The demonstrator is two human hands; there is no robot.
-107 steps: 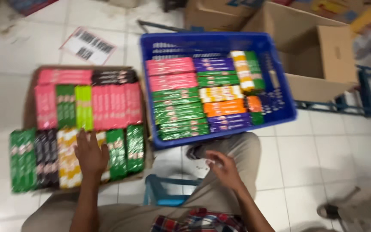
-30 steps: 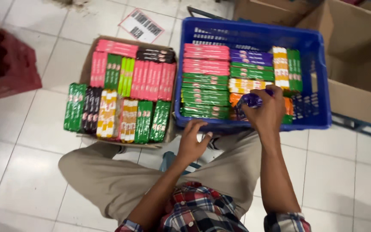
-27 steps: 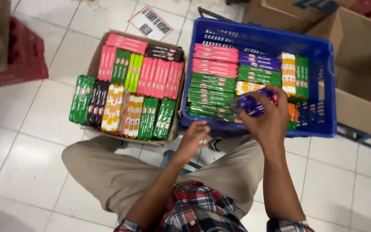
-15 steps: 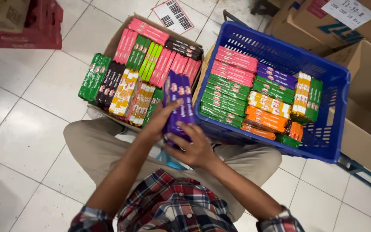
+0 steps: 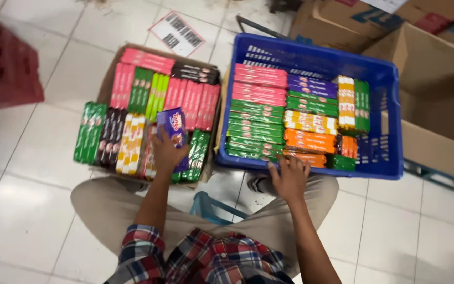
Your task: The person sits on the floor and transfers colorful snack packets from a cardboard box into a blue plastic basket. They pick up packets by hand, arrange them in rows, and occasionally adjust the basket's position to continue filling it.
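Now L hand point(image 5: 166, 152) grips purple pack point(image 5: 174, 126); R hand point(image 5: 290, 176) spread on blue crate point(image 5: 311, 172).

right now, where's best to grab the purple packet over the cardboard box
Grip the purple packet by its long side edges near the lower end, coming from the near side as the left hand does. It is flat, narrow and stands tilted above the packed rows in the cardboard box, so those edges are free.

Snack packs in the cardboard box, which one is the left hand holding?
The purple pack, the only purple one in that box; the left hand grips it.
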